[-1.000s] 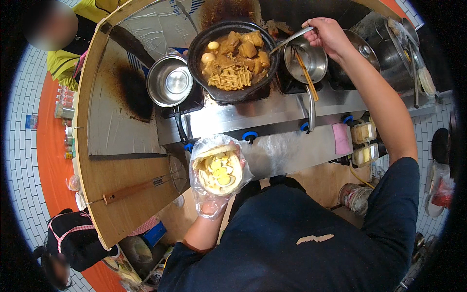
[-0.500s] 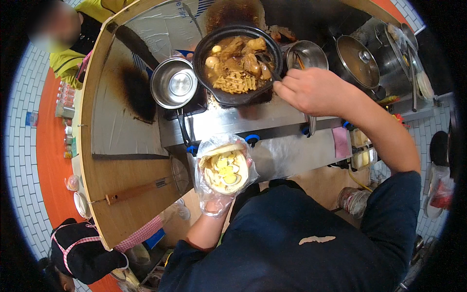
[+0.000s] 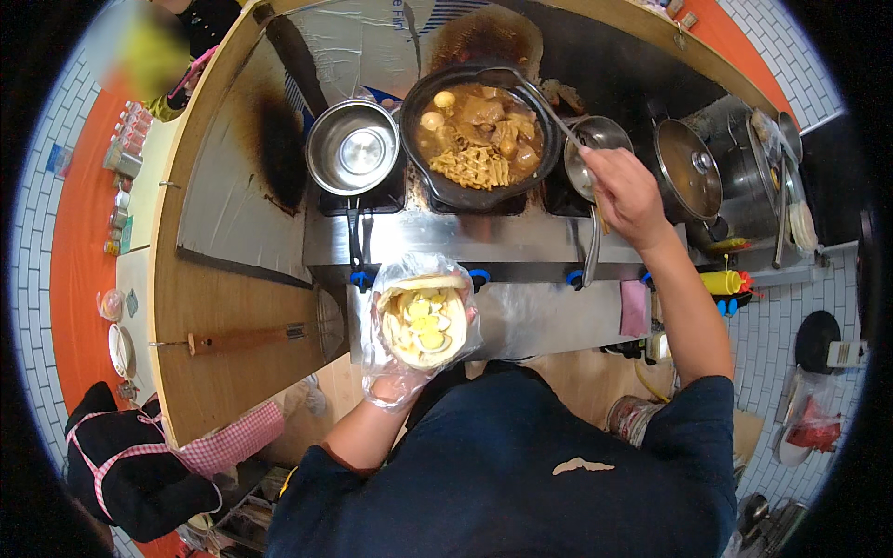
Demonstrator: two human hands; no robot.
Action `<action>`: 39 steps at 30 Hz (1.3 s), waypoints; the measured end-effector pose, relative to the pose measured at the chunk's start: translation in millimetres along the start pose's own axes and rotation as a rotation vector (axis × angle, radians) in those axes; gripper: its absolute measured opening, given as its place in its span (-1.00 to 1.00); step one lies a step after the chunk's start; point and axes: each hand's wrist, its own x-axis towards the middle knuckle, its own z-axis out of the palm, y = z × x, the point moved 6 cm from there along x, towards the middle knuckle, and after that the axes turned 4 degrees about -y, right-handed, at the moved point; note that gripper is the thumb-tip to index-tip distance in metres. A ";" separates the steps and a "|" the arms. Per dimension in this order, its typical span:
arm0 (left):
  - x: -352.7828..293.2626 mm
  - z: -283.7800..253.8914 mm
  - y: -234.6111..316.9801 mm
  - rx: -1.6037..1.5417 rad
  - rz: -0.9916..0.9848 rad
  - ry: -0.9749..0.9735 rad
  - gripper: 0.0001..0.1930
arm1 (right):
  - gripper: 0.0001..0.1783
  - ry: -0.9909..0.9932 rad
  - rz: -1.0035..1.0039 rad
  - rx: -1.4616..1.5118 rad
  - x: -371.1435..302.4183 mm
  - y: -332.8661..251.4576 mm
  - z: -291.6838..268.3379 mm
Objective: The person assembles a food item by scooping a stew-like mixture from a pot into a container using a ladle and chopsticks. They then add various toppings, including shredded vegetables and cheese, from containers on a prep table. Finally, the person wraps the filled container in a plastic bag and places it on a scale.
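Note:
Before my body, my left hand point(image 3: 400, 383) is closed round a filled flatbread point(image 3: 425, 327) with chopped egg, white and yellow, in its opening. Clear plastic point(image 3: 376, 358) wraps the bread and that hand, partly hiding the fingers. My right hand point(image 3: 625, 191) reaches over the stove, gripping the handle of a ladle point(image 3: 551, 107). The ladle slants to the far rim of a black pot point(image 3: 446, 192); its bowl is hard to make out. In the pot's brown broth sit eggs point(image 3: 433, 121), chunks of meat or tofu point(image 3: 484, 112) and wavy folded strips point(image 3: 470, 167).
A steel saucepan point(image 3: 323, 153) stands left of the pot, and another small pan point(image 3: 609, 137) stands right of it. Further right is a lidded pot point(image 3: 688, 172). A wooden partition point(image 3: 251, 372) borders the left side. People point(image 3: 130, 465) are beyond it. A pink cloth point(image 3: 635, 309) hangs in front.
My right hand has moved right and lower, drawing the ladle from within the stew to the pot's far right rim. My left hand keeps the flatbread. The whole view has shifted.

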 end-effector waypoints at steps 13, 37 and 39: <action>-14.7 -5.6 10.6 0.140 0.070 0.123 -0.16 | -0.67 -0.255 -0.173 -0.075 21.7 28.9 69.4; -12.8 -1.9 12.3 0.054 0.151 0.122 -0.12 | -0.73 -0.579 0.439 0.618 140.0 146.0 104.8; -12.5 -8.5 16.3 0.115 0.177 0.122 -0.11 | -0.71 -0.590 0.365 0.605 149.0 144.0 105.8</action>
